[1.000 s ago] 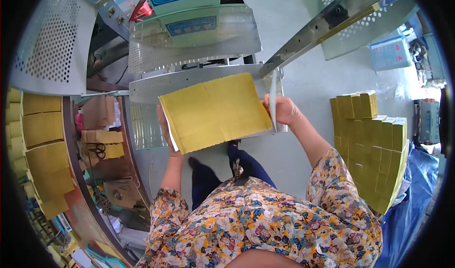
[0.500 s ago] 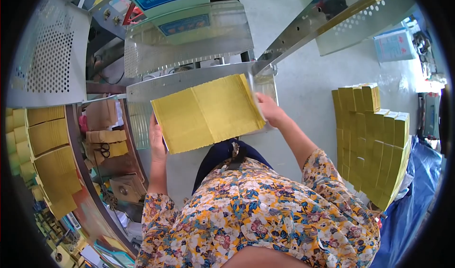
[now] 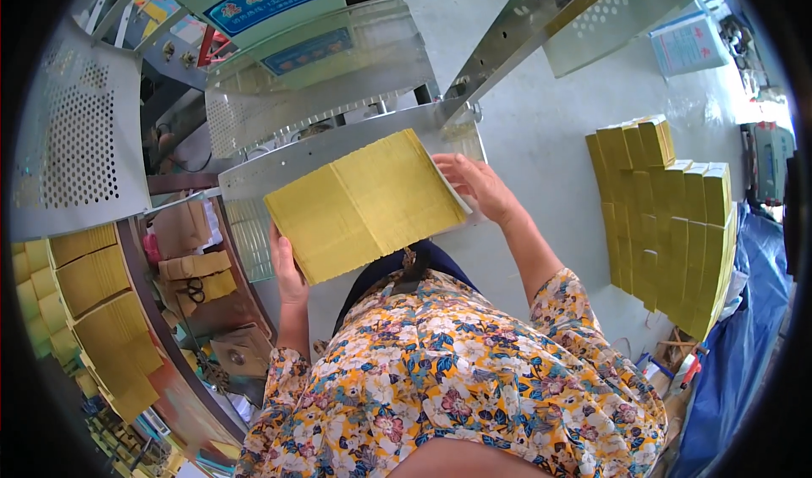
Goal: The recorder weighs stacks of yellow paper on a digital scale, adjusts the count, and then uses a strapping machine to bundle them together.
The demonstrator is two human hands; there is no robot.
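A stack of yellow kraft paper pieces (image 3: 364, 203), with a crease across the middle and a jagged lower edge, lies tilted in front of my body. My left hand (image 3: 289, 271) grips its left end, thumb near the top sheet and the other fingers partly hidden beneath. At the right end, my right hand (image 3: 480, 186) has its fingers stretched and apart beside the stack's edge. Whether a fingertip touches that edge I cannot tell. Behind the stack is a metal machine tray (image 3: 283, 165), with a clear perforated guard (image 3: 330, 80) above it.
Yellow paper bundles (image 3: 660, 216) are piled on the floor at right, beside a blue tarp (image 3: 719, 376). A shelf at left holds more yellow stacks (image 3: 110, 334) and black-handled scissors (image 3: 195, 289). A metal beam (image 3: 516, 46) slants across the upper right.
My right hand has loosened from the stack's right end and its fingers have spread. The stack's right edge, uneven before, looks straighter. The whole view has shifted slightly.
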